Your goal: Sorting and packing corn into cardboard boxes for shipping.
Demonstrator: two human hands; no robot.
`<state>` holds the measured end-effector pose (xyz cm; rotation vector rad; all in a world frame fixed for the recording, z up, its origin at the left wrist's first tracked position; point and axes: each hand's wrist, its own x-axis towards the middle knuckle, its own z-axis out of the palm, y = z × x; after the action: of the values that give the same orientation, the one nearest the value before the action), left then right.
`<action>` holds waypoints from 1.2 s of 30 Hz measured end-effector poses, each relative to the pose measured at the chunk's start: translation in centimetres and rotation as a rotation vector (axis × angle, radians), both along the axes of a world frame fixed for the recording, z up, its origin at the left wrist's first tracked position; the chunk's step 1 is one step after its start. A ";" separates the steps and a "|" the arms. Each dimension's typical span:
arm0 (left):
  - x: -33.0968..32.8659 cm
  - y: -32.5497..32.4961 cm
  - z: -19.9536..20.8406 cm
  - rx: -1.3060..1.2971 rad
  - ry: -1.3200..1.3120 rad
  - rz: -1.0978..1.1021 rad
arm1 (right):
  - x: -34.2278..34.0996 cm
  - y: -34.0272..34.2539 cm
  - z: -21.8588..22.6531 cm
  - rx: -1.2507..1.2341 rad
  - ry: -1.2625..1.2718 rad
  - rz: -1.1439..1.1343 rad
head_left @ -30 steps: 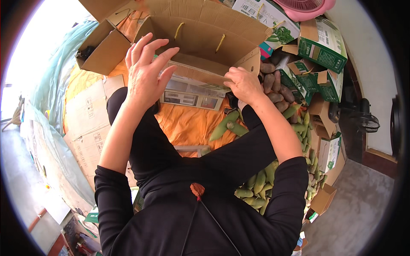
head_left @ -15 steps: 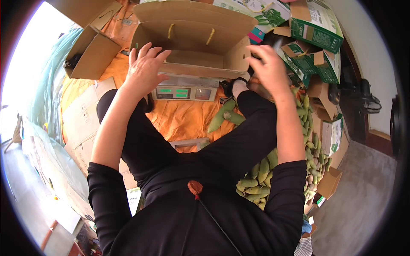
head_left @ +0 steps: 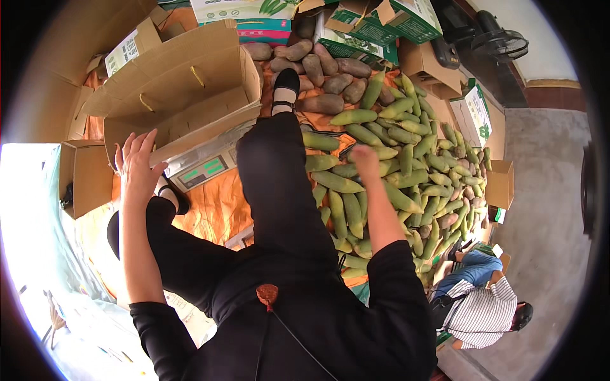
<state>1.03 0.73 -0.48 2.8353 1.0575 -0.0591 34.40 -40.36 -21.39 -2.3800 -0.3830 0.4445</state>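
An open, empty-looking cardboard box (head_left: 181,95) with yellow cord handles rests on a digital scale (head_left: 204,170) with green lit displays. At the box's near left corner is my left hand (head_left: 135,168), fingers spread, gripping nothing; whether it touches the cardboard I cannot tell. Out to the right, my right hand (head_left: 365,162) hovers over or touches a big heap of long green radishes (head_left: 349,213). It is slightly blurred and its fingers are mostly hidden. Reddish-brown, potato-like roots (head_left: 324,105) lie beyond the heap, beside my foot.
Green-and-white cartons (head_left: 359,41) stand at the far side. A small open box (head_left: 86,178) sits at the left. Orange sheeting (head_left: 216,216) covers the floor under the scale. A person in a striped shirt (head_left: 486,314) is at the lower right, and a black fan (head_left: 502,44) is at the far right.
My view has swung right, bringing the whole radish heap into sight. My right hand has gone from the box's right side to the radishes; the left stays by the box.
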 end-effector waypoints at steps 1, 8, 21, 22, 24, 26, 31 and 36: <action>-0.1 0.0 0.1 0.012 0.007 0.013 | -2.0 0.2 -0.7 -0.187 0.003 0.049; -0.1 0.2 0.0 -0.017 0.057 0.064 | -8.4 7.2 -0.1 -0.575 -0.180 0.461; -0.3 1.0 -2.6 -0.135 0.040 0.084 | -8.9 11.0 -4.3 -0.885 -0.219 0.846; -0.5 1.1 -3.3 -0.156 0.058 0.077 | -8.8 10.3 -3.9 -0.828 -0.204 0.841; -0.5 1.3 -3.6 -0.122 0.024 0.074 | -8.7 9.2 -2.7 -0.754 -0.191 0.776; -0.7 1.3 -3.6 -0.149 0.095 0.077 | -8.5 8.4 -1.1 -0.553 -0.277 0.620; -0.1 1.4 -3.7 -0.147 0.115 0.028 | -2.0 3.9 0.0 0.310 0.011 -0.029; -0.8 1.4 -3.9 -0.164 0.064 0.000 | 1.1 7.8 12.4 0.600 0.017 -0.022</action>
<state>0.24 2.08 -4.35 2.7029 1.0147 -0.2276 35.53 -32.53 -9.03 -1.7951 -0.4139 0.2869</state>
